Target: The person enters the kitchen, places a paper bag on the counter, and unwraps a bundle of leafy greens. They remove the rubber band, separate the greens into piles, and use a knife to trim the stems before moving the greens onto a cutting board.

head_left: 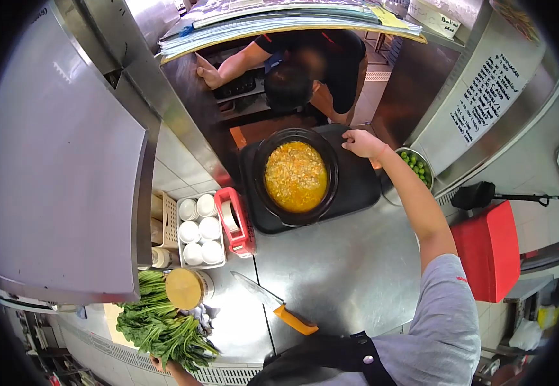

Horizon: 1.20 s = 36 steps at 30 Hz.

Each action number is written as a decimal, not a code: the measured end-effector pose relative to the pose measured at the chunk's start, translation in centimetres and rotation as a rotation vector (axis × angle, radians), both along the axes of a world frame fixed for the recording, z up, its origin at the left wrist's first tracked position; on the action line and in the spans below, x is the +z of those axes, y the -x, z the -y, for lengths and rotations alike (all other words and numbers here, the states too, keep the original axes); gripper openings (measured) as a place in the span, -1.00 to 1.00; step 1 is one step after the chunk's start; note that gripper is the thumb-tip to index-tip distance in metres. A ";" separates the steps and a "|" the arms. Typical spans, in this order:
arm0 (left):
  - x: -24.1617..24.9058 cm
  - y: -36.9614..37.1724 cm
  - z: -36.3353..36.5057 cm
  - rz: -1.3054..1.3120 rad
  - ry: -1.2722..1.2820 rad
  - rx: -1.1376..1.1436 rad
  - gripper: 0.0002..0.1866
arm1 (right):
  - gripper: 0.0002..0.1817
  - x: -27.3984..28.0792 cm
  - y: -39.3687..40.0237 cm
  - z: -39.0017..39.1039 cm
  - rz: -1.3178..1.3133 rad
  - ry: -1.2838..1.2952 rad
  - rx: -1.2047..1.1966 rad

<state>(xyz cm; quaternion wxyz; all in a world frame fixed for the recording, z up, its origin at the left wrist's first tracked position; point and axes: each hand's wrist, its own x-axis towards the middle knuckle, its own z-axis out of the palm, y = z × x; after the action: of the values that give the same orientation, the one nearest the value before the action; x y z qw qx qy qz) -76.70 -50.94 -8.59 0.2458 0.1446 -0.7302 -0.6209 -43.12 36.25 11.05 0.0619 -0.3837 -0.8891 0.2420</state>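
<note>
A black pot (297, 178) of orange-yellow stew sits on a black tray (356, 174) at the far side of the steel counter. My right hand (363, 144) is at the tray's far right corner, its fingers closed on the edge. At the lower left, my left hand (160, 364) is at the stem end of a bunch of leafy greens (163, 328), its fingers partly hidden by the leaves. A knife with an orange handle (295, 319) lies on the counter near my body.
A co-worker (289, 83) leans down beyond the opening. White cups (200, 229) in a tray, a red tape dispenser (239, 225) and a yellow-lidded jar (184, 288) stand left. A bowl of green fruit (415, 168) and a red bin (487, 252) are right.
</note>
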 end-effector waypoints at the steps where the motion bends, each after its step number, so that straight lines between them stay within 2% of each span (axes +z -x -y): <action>1: 0.3 0.1 -0.2 0.008 -0.035 -0.006 -0.77 | -0.58 0.1 -0.1 0.2 -0.012 -0.018 0.014; 4: 1.0 -0.2 -1.4 0.028 -0.072 -0.097 -0.77 | -0.59 1.2 -0.2 0.6 -0.047 -0.060 0.031; 6: 1.2 -0.3 -1.6 0.038 0.110 -0.041 -0.76 | -0.60 1.8 -0.3 1.1 -0.049 -0.051 0.036; 7: 1.2 -0.5 -1.5 0.045 0.110 -0.037 -0.76 | -0.60 2.1 -0.3 1.4 -0.043 -0.050 0.040; 9: 0.3 -0.2 -1.1 -0.060 -0.010 -0.124 -0.74 | -0.62 3.0 -0.5 1.9 -0.026 -0.048 0.035; 12: -0.9 0.8 -0.5 -0.077 -0.116 -0.093 -0.72 | -0.64 3.5 -0.8 2.3 -0.073 -0.031 0.048; 13: -0.2 0.3 -0.9 -0.019 -0.005 -0.042 -0.72 | -0.64 3.5 -0.8 2.1 -0.073 -0.029 0.064; 14: 0.1 0.0 -1.1 0.000 0.283 0.089 -0.73 | -0.65 3.3 -0.9 1.9 -0.072 -0.051 0.067; 17: -0.5 0.7 -1.6 0.071 0.294 0.155 -0.75 | -0.67 3.1 -1.3 1.4 -0.066 -0.109 0.079; 19: -1.5 1.5 -1.6 -0.108 -0.285 0.031 -0.77 | -0.67 3.4 -1.4 1.4 -0.060 -0.150 0.086; 23: -1.3 0.7 -2.8 -0.097 -0.145 0.020 -0.77 | -0.67 4.8 -1.8 1.3 -0.027 -0.136 0.015; 28: -1.2 0.6 -3.5 -0.100 -0.111 0.033 -0.78 | -0.65 6.2 -2.2 0.4 -0.072 -0.181 -0.136; 31: -1.1 0.3 -3.1 -0.093 -0.087 0.042 -0.78 | -0.58 5.4 -2.2 -0.6 -0.130 -0.155 -0.248; 33: -1.0 0.3 -3.0 -0.107 -0.072 0.048 -0.78 | -0.41 4.5 -2.0 -1.0 -0.138 -0.367 -0.396; 34: -1.0 0.2 -3.2 -0.120 -0.063 0.052 -0.78 | -0.41 4.8 -1.8 -0.4 -0.138 -0.366 -0.398; 36: -0.5 0.2 -3.0 -0.065 -0.110 0.082 -0.77 | -0.20 5.3 -1.2 0.6 -0.176 -0.706 -0.400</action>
<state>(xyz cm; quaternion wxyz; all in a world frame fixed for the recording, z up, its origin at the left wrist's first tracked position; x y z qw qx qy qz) -76.85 -47.93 -9.05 0.2864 0.1676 -0.6799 -0.6539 -41.89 35.64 16.34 0.3114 -0.4819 -0.8167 -0.0629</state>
